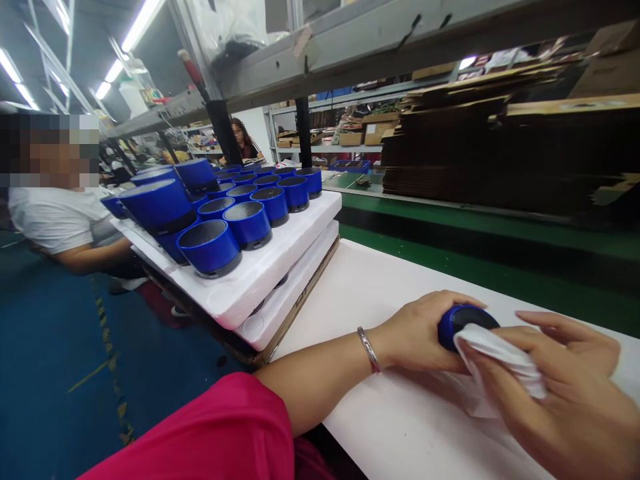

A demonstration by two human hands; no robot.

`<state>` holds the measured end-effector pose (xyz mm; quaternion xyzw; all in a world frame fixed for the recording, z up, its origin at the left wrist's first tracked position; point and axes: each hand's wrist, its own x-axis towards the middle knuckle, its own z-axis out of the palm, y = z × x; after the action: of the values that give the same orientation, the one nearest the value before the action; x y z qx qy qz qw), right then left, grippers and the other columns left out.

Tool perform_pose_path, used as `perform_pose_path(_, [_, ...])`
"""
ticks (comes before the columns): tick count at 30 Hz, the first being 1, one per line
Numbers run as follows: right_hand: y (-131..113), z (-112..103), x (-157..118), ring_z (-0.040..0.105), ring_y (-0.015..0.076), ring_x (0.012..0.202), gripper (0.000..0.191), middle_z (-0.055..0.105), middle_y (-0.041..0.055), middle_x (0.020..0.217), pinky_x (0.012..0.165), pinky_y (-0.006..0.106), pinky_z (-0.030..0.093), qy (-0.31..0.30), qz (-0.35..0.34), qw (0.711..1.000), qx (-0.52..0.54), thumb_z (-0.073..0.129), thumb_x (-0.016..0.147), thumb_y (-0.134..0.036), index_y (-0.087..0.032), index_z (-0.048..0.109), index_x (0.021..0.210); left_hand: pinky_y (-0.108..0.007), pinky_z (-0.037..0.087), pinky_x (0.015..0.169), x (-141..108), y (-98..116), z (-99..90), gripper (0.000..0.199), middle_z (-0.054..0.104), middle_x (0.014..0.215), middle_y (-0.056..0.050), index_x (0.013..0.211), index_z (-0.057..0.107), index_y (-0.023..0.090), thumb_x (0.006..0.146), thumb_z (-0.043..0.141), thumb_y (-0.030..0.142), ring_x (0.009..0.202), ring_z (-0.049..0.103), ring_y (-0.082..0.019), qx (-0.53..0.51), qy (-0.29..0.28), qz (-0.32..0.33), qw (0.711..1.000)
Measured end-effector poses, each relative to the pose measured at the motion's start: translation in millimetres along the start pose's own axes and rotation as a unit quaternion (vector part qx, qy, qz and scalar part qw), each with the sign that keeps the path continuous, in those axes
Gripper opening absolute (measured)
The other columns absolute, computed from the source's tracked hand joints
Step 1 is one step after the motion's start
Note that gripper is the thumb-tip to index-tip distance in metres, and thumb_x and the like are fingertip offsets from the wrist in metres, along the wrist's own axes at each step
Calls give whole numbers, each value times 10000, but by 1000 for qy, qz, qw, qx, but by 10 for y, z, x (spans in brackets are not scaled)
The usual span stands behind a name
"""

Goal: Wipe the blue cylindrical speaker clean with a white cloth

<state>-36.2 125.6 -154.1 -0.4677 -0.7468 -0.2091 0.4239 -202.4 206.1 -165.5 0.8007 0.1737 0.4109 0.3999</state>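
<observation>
My left hand [423, 331], with a silver bracelet at the wrist, is wrapped round a small blue cylinder with a dark top [454, 323], which looks like a round speaker. Pinched in my right hand [575, 387] is a crumpled white cloth [500, 353], pressed against the cylinder's top and near rim. Part of the cylinder is hidden behind the cloth and my fingers. Both hands are over the white tabletop [380, 280]. To their left, many like blue cylinders [210, 247] stand on a white foam tray [285, 247], some stacked on others.
A second foam tray [270, 320] lies under the first. Beyond the tabletop runs a green surface [420, 233] with stacked flat cardboard [450, 147] behind it. A metal shelf beam [370, 47] crosses overhead. One person in a white shirt [55, 220] sits at the left, another farther back.
</observation>
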Motion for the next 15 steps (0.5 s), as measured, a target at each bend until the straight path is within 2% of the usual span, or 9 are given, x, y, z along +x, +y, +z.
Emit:
perform_pose_path(2, [-89,54,124,612,243,767,157,600,41,782,580,323,443,32,-106,994,-2,505,1059,-314,-197,579,985,-423,497,1103,-7,-39,60,548,629,1263,-102,1207,585,190,722,795,332,1208,602,-278,36,6,15,999])
perform_pose_path(3, [-123,85,168,565,208,662,130,567,28,736,554,313,411,50,-123,991,-10,506,1053,-260,-178,571,976,-410,506,1089,-13,-50,80,517,638,1241,-86,1181,589,204,722,793,327,1193,609,-268,47,6,3,999])
perform_pose_path(5, [-175,140,199,495,184,577,129,520,23,699,519,313,365,72,-97,992,-38,522,1034,-226,-153,565,937,-395,523,1060,-27,-56,92,520,643,1229,-68,1161,589,218,700,806,321,1171,617,-259,61,0,-30,998])
perform_pose_path(7, [-218,175,167,502,205,589,142,499,31,688,519,323,360,66,-81,993,-49,518,1025,-222,-140,566,919,-393,524,1051,-35,-44,71,477,644,1217,-72,1148,589,205,727,777,323,1164,615,-256,74,-1,-31,997])
perform_pose_path(10, [-279,190,103,514,220,612,137,517,41,710,525,326,370,42,-89,994,-38,489,1025,-201,-138,566,931,-396,511,1062,-25,-17,30,347,642,1212,-73,1134,588,203,819,677,320,1177,599,-243,81,10,1,997])
perform_pose_path(13, [-338,197,83,559,315,800,156,546,84,750,524,325,361,67,-19,995,-77,541,1012,-251,-168,571,883,-388,525,1034,-14,13,16,351,646,1184,-55,1099,586,217,780,703,303,1171,595,-246,92,-10,-28,995])
perform_pose_path(15, [-388,200,61,551,358,888,166,560,99,780,549,331,370,61,21,994,-88,568,1006,-294,-176,585,891,-383,525,1033,-20,32,15,361,647,1183,-60,1099,581,210,772,708,292,1167,597,-247,95,-16,-39,995])
